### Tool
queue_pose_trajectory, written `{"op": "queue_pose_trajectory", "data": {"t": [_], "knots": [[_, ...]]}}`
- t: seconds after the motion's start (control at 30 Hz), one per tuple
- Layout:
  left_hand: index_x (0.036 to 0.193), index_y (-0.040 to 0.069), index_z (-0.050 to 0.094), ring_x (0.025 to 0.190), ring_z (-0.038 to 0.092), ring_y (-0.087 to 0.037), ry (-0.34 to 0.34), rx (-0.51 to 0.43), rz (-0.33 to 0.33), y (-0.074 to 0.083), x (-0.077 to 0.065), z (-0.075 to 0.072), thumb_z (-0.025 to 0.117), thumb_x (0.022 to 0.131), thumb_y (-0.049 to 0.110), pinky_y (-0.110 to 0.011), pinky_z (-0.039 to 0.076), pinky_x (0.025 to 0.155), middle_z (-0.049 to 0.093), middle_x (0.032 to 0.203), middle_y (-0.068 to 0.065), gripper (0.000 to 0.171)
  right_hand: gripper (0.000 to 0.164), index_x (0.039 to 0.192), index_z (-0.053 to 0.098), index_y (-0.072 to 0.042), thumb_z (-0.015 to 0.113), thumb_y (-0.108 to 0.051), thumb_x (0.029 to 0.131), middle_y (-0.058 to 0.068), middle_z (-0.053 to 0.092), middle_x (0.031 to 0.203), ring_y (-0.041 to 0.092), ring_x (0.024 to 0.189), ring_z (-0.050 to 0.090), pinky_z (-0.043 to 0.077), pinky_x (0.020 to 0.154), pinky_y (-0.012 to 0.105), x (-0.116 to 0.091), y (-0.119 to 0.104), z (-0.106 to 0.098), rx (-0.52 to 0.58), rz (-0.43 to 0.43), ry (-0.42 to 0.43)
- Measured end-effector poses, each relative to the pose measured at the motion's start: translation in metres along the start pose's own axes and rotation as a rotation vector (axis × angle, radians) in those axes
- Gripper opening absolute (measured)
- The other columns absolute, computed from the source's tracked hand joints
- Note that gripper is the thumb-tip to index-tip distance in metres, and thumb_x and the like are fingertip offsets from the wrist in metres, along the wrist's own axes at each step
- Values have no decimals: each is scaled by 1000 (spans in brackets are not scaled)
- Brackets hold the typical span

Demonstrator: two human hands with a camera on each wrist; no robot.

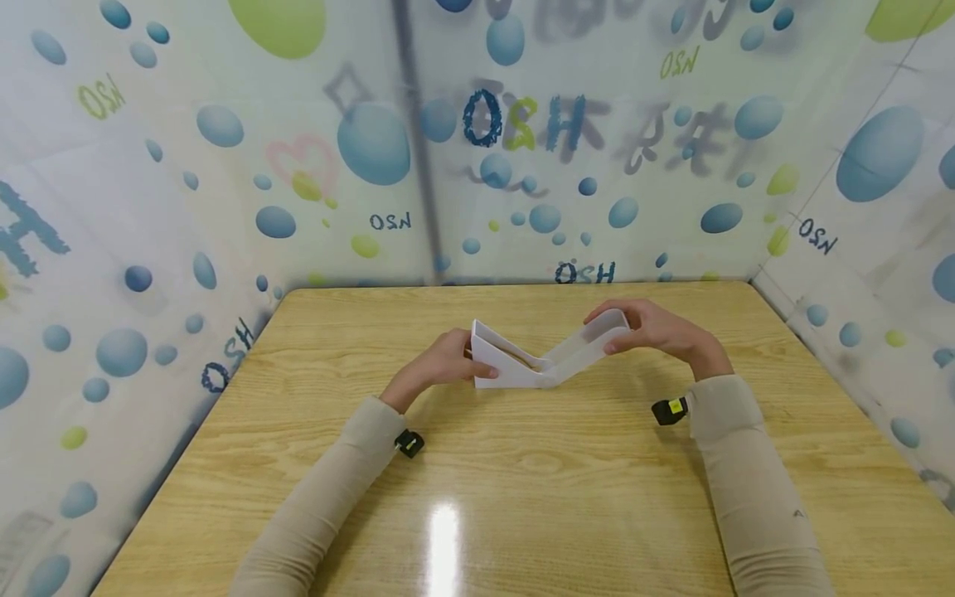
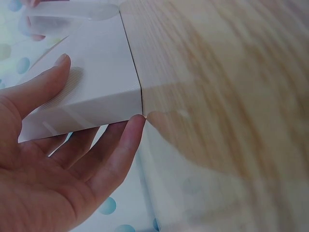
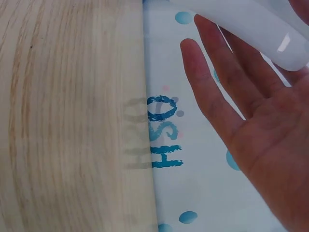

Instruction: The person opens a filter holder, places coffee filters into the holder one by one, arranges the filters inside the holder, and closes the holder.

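Note:
A white box (image 1: 501, 370) with a slanted open top rests on the table, something brownish showing inside it. My left hand (image 1: 448, 358) grips its left end; in the left wrist view the thumb lies on the box's broad side (image 2: 96, 82) and the fingers are along its end. From the box's right end a translucent white trough-shaped cover (image 1: 585, 347) slants upward, meeting the box at its low corner. My right hand (image 1: 655, 327) holds the cover's raised end between thumb and fingers. The right wrist view shows only part of that cover (image 3: 256, 31) above the fingers. Whether the two pieces are hinged, I cannot tell.
The wooden table (image 1: 537, 481) spreads around both hands, with a glare streak near its front. A patterned cloth wall (image 1: 448, 191) stands behind its far edge and at both sides. Small black devices are strapped at the left wrist (image 1: 409, 443) and right wrist (image 1: 669, 410).

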State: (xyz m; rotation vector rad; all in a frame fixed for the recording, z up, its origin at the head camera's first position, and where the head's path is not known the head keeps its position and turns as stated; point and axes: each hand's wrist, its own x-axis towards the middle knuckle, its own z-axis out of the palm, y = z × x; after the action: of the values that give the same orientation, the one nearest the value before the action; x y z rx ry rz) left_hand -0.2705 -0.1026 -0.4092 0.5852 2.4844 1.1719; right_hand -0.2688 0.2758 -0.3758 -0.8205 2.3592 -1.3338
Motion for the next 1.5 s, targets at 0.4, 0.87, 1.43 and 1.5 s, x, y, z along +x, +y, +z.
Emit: {"op": "queue_pose_trajectory", "data": {"t": [0.4, 0.87, 1.43, 1.5], "knots": [[123, 5, 66, 88, 68, -18, 4, 1, 7, 2, -2, 0, 82, 89, 19, -33, 59, 70, 74, 111, -13, 40, 48, 140, 57, -5, 72, -10, 94, 7, 63, 126, 21, 106, 65, 58, 92, 43, 0, 8, -1, 112, 5, -24], [122, 5, 67, 87, 67, -17, 5, 0, 15, 0, -1, 1, 81, 89, 20, -33, 59, 70, 74, 110, -13, 39, 46, 140, 58, -4, 70, -10, 96, 5, 66, 124, 20, 106, 65, 57, 93, 44, -1, 8, 0, 116, 19, -17], [122, 4, 67, 89, 68, -17, 15, 22, 29, -2, 1, 1, 81, 89, 19, -26, 54, 68, 74, 111, -13, 38, 47, 141, 58, -7, 71, -11, 96, 9, 64, 126, 21, 108, 64, 56, 94, 46, 0, 3, 2, 108, 36, -8], [122, 4, 67, 89, 68, -18, 14, 23, 34, -2, 0, 1, 81, 89, 19, -26, 54, 68, 74, 111, -13, 38, 47, 141, 58, -6, 71, -12, 96, 10, 63, 126, 21, 107, 64, 56, 94, 45, 0, 3, 2, 105, 39, -6]]}}
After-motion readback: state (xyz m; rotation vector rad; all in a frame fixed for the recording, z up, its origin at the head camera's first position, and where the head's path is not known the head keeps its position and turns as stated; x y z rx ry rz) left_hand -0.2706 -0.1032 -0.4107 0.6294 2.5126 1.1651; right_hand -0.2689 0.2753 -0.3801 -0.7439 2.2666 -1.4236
